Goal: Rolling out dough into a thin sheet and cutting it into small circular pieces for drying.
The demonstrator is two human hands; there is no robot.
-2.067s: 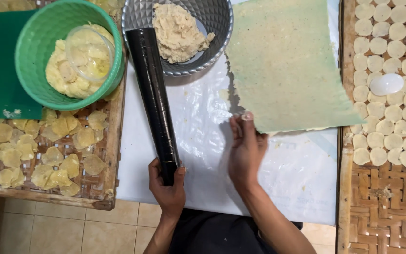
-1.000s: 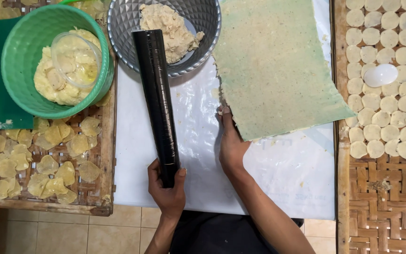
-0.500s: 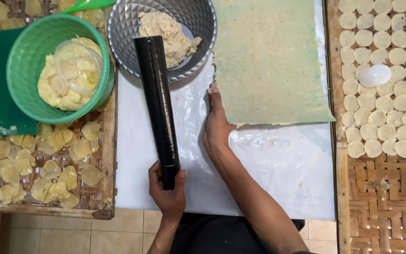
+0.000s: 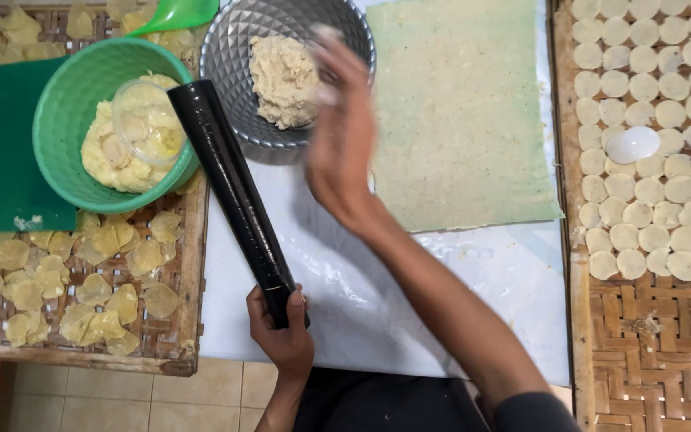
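Dough [image 4: 281,80], a pale crumbly lump, sits in the grey faceted metal bowl [image 4: 237,56] at the far edge of the white plastic sheet [image 4: 345,280], within an arm's stretch of the person.

Nearest the body, the left hand [image 4: 281,336] is wrapped tight around the lower end of a black rolling tube [image 4: 233,192], which lies slanted across the sheet with its far end by the green bowl [image 4: 57,120]; held by one end like this, it stays parked clear of the middle.

Beyond it, the right hand [image 4: 341,136] is over the near rim of the metal bowl, just beside the lump. It is blurred, so I cannot tell whether the fingers are spread or pinching anything.

To the right lies a thin rolled-out sheet of dough [image 4: 457,112], flat on the plastic (probably so it does not stick). The green bowl holds yellowish pieces and a clear lid. Woven bamboo trays flank the work: the left tray [image 4: 161,360] carries thin yellow chips, the right tray [image 4: 649,336] rows of small pale rounds, spread apart in single layers.
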